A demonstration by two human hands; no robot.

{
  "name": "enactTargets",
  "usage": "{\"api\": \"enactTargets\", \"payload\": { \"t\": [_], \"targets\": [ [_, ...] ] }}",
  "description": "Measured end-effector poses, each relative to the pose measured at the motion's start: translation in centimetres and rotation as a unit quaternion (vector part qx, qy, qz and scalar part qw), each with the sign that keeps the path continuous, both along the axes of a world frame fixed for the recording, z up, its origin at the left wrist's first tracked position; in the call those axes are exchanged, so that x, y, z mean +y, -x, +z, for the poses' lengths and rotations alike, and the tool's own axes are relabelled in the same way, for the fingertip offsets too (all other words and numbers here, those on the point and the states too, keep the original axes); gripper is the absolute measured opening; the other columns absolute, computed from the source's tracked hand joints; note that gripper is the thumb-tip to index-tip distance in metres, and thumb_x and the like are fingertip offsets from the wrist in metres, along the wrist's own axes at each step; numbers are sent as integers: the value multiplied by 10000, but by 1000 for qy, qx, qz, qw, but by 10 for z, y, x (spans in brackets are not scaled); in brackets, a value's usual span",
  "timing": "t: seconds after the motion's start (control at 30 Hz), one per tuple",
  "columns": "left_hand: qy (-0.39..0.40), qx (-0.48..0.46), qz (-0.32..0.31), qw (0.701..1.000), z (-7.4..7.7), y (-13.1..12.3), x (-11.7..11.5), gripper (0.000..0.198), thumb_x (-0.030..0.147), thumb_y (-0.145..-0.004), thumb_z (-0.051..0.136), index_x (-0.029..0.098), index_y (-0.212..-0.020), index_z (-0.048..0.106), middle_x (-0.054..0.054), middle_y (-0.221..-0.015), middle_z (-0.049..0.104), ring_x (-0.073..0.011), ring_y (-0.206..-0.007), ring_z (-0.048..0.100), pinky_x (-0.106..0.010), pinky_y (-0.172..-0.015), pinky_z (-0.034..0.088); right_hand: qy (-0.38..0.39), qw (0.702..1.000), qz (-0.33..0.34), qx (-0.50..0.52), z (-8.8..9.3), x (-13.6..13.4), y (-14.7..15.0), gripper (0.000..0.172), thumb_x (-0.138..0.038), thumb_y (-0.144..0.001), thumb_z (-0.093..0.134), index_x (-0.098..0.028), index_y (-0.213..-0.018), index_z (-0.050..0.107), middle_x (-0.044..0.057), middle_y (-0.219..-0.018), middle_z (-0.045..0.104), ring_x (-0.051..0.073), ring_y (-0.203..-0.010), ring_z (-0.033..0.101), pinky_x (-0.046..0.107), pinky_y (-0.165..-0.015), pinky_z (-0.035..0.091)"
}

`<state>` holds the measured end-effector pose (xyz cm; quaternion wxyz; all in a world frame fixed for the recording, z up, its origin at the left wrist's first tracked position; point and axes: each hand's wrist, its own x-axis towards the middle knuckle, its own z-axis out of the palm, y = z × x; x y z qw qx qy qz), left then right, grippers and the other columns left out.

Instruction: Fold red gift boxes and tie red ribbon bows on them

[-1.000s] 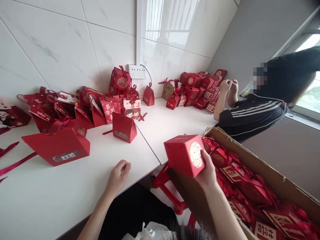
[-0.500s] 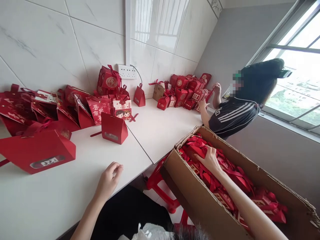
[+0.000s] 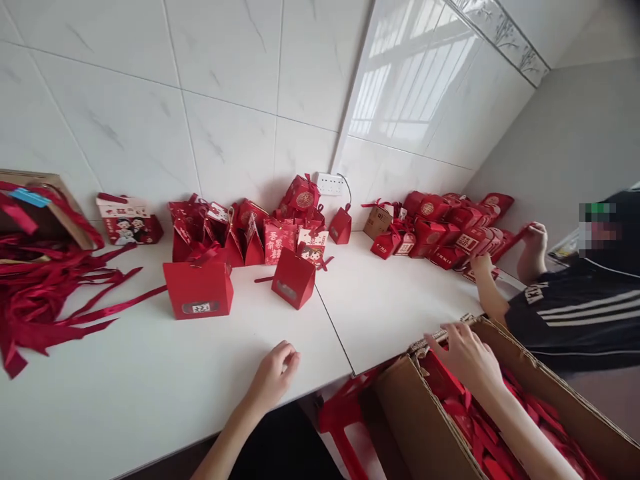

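My left hand [image 3: 279,375] rests at the front edge of the white table [image 3: 210,387], its fingers loosely curled around nothing. Over the table-side end of a cardboard carton [image 3: 400,407] is my right hand [image 3: 467,357], fingers apart and with nothing visible in it. Beneath it, the carton holds many red gift boxes [image 3: 480,427] with ribbons, partly hidden by my forearm. Beyond my left hand, a red gift box with a small window [image 3: 293,283] stands upright. To its left is a larger red gift box [image 3: 197,287] with a bow on top.
Patterned red gift bags [image 3: 280,240] line the tiled wall. Stacked red gift boxes [image 3: 440,227] fill the far right, where a co-worker's hand [image 3: 537,233] pulls a ribbon. Loose red ribbons [image 3: 60,293] lie at left. A red stool [image 3: 345,427] is under the table edge.
My view has turned left, bringing the loose ribbons into sight. My right hand has lifted from among the gift boxes toward the carton's table-side end. My left hand still rests on the table.
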<state>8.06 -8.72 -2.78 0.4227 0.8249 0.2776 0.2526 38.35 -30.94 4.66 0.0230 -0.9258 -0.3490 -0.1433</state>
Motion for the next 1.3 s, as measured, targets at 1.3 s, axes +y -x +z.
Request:
{"api": "enactTargets", "payload": {
  "t": [1.3],
  "targets": [
    [-15,-215,148,965,37,39,-42,615,556,-683,633,275,-1205,470,-98,-1027,622,-294,-893,644,-431,-739,593,-504,554,316,582,52,148,152,289,-465,-733,681,-230,-867,581,2,-814,580,155,-752,556,254,-658,461]
  ]
}}
